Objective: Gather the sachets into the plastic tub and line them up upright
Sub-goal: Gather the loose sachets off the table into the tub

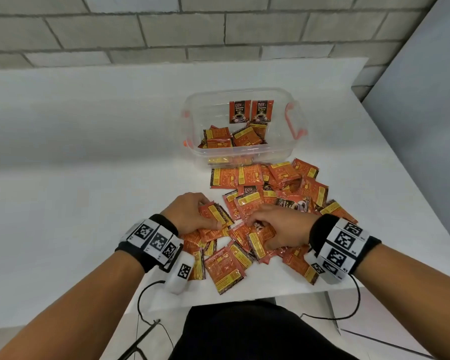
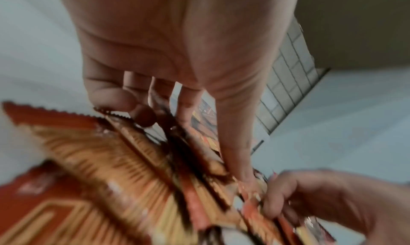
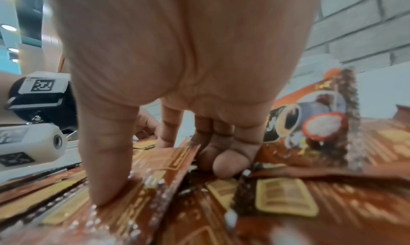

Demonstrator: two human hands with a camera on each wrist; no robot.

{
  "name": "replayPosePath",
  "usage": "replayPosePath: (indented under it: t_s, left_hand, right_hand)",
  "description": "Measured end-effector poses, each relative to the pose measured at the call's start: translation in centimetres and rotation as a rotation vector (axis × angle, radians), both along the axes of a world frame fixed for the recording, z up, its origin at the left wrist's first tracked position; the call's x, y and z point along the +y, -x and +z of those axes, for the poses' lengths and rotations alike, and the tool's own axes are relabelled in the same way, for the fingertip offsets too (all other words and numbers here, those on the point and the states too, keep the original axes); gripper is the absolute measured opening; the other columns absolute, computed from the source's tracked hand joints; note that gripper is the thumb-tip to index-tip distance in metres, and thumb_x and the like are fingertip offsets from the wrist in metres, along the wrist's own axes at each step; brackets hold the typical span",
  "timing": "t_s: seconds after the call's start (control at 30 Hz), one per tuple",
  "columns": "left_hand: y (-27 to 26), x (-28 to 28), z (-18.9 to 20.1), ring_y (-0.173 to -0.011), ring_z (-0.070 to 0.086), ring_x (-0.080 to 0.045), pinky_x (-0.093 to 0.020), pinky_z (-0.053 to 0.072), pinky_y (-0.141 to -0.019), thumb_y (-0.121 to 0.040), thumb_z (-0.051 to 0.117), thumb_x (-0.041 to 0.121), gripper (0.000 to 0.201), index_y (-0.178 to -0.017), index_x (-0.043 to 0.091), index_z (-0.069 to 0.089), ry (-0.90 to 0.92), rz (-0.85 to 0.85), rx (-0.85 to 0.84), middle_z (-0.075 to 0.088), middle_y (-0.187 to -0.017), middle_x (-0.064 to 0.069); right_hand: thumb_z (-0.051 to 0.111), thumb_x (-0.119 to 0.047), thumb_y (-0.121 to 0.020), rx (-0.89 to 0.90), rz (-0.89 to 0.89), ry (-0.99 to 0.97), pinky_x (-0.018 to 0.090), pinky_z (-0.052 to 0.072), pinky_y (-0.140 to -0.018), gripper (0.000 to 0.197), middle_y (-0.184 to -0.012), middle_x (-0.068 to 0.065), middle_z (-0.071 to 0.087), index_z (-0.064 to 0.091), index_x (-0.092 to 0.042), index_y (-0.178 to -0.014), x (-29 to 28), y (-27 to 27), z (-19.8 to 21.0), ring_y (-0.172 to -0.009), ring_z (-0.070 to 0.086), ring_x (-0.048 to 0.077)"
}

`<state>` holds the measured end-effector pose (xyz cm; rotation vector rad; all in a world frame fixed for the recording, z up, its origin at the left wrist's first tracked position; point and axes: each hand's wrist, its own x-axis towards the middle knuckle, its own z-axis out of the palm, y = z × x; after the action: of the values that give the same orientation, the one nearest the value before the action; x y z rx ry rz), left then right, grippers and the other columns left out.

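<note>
Place: a plain indoor workroom, seemingly set up for recording; the exact kind cannot be told.
Far side: a bare grey block wall (image 1: 218, 29) is seen.
Work surface: a white table (image 1: 76, 152) is set against that wall.
Recording gear: marker-tagged wristbands (image 1: 151, 239) with cables are worn.

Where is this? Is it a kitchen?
Probably not a kitchen; more likely a plain workroom. There is a bare white table, a grey block wall and a clear plastic tub beside loose orange coffee sachets.
</note>
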<state>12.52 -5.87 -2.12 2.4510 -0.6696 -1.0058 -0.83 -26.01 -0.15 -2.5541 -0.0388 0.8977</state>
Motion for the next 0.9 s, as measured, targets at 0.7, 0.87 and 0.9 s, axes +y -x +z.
replayPosePath:
  t_s: [0.7,0.87,0.9]
  left_hand:
    - [0.9,-2.5,2.5,-0.087,0.056,-0.005,-0.015,0.045,-0.065,-0.079,0.077,0.022,0.056,-0.124,0.025,0.044,0.226,0.056,0.026,0.054,-0.108,0.010]
    - [2.2,-5.5,1.1,-0.115,0.051,-0.017,-0.021,0.039,-0.088,-0.079,0.078,0.024,0.078,-0.143,0.016,0.035,0.099,-0.072,-0.047,0.051,-0.137,-0.002]
    - [2.4,-6.0,0.7,-0.112,0.054,-0.017,-0.023,0.042,-0.089,-0.078,0.078,0.024,0.076,-0.141,0.016,0.038,0.082,-0.078,-0.060,0.054,-0.134,-0.002]
  right_hand:
    - [0.062,-0.012,-0.090,-0.200,-0.585,-0.395,0.024,0.053,-0.082,0.026,-0.107,-0.009,0.064,0.052,-0.027,-0.108,-6.6,3.4,1.3,-0.094,0.063,0.002]
    - [0.062,-0.015,-0.090,-0.145,-0.569,-0.156,0.019,0.049,-0.082,0.052,-0.124,-0.006,0.056,0.040,-0.022,-0.137,-7.4,3.8,-0.7,-0.102,0.058,0.011]
    - [0.064,-0.017,-0.089,-0.164,-0.549,-0.102,0.021,0.049,-0.083,0.054,-0.123,-0.005,0.056,0.041,-0.022,-0.136,-7.4,3.6,-1.3,-0.103,0.058,0.012]
